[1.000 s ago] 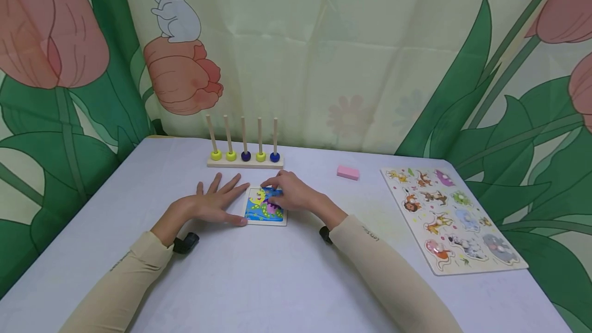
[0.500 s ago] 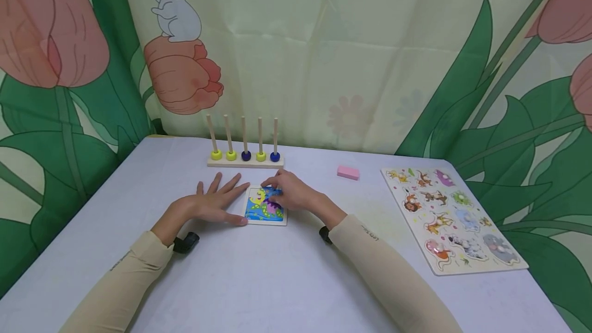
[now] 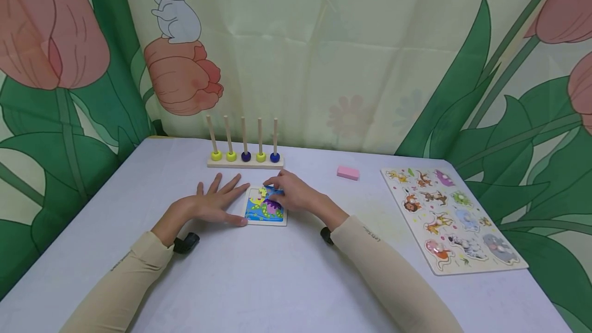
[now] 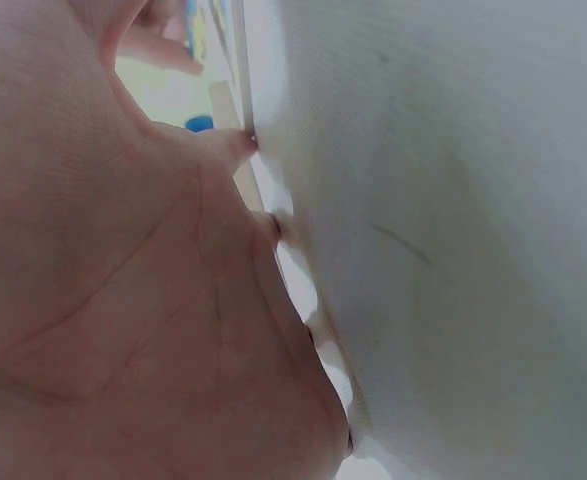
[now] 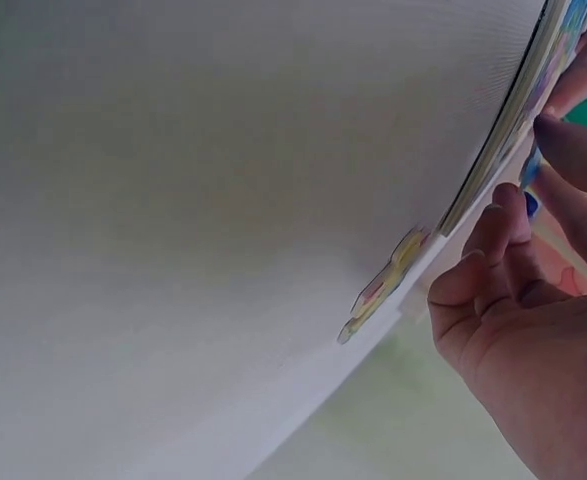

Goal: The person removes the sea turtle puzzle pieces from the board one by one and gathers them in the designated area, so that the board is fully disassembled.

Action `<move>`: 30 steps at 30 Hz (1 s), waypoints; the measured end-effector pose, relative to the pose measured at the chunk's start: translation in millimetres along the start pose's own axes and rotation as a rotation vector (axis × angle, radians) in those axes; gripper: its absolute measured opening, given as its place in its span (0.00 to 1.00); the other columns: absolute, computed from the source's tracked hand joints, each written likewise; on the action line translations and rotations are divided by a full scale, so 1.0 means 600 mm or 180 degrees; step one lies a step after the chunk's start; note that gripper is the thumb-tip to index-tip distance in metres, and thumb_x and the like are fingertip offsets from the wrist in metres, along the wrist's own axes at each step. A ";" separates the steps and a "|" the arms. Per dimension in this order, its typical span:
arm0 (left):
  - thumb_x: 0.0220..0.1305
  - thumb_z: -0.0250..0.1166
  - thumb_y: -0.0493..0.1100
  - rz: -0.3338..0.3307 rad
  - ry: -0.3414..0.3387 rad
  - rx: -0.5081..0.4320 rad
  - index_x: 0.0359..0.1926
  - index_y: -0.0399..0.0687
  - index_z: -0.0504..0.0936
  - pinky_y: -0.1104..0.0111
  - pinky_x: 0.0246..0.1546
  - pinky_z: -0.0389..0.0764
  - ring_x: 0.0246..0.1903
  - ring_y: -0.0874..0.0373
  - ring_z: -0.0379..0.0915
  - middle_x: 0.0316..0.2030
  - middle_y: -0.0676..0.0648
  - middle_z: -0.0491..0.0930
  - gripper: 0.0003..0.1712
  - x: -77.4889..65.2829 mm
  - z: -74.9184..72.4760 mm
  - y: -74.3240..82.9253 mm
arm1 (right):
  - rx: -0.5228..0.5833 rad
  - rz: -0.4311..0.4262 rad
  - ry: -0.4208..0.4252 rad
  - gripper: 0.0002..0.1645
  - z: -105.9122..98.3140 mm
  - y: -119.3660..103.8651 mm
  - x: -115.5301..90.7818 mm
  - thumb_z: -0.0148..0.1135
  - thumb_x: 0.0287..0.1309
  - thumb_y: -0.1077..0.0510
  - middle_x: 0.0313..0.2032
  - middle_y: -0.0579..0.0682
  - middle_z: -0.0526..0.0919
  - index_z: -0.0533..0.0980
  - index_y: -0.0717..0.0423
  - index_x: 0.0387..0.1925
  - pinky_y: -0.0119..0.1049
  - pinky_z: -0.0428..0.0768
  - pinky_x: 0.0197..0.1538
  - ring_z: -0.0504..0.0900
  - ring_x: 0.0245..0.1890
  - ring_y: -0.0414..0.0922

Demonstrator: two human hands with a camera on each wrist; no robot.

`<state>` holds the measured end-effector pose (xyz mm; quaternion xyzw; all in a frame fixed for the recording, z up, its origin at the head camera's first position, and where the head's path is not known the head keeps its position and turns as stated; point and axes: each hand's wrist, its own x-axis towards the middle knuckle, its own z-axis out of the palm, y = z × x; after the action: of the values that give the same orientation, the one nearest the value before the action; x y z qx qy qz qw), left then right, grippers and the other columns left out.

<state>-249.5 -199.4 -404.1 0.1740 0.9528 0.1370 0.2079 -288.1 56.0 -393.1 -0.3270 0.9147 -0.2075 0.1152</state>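
A small square jigsaw puzzle [image 3: 264,213] in a pale frame lies mid-table, its picture blue, yellow-green and purple. My left hand [image 3: 210,205] is spread flat on the table, its thumb and index fingertips at the frame's left edge. Over the top right of the puzzle, my right hand [image 3: 296,192] pinches a blue puzzle piece [image 5: 530,166] between thumb and index finger. Its other fingers curl inward in the right wrist view. A flat yellow and red piece [image 5: 385,282] lies on the table beside the frame there; the right hand hides that spot in the head view.
Behind the puzzle stands a wooden peg rack [image 3: 245,162] with yellow and dark blue beads. A pink block [image 3: 348,172] lies right of it. A large animal peg board [image 3: 450,220] covers the table's right side. A printed curtain [image 3: 300,66] hangs along the back.
My right hand has shifted very slightly to the right with the blue puzzle piece, and a bit more of the puzzle's top shows. The left hand has stayed in place.
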 end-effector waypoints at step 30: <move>0.59 0.64 0.79 -0.0026 0.0007 -0.0071 0.86 0.56 0.48 0.18 0.69 0.22 0.82 0.23 0.16 0.87 0.40 0.31 0.65 -0.004 0.002 0.001 | 0.0018 0.0158 0.0101 0.25 -0.020 0.048 -0.068 0.64 0.74 0.59 0.55 0.55 0.79 0.79 0.48 0.70 0.40 0.79 0.54 0.76 0.48 0.46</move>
<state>-246.9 -199.7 -404.0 0.1677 0.9521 0.1469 0.2093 -277.3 106.1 -392.8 -0.3006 0.9237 -0.2123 0.1067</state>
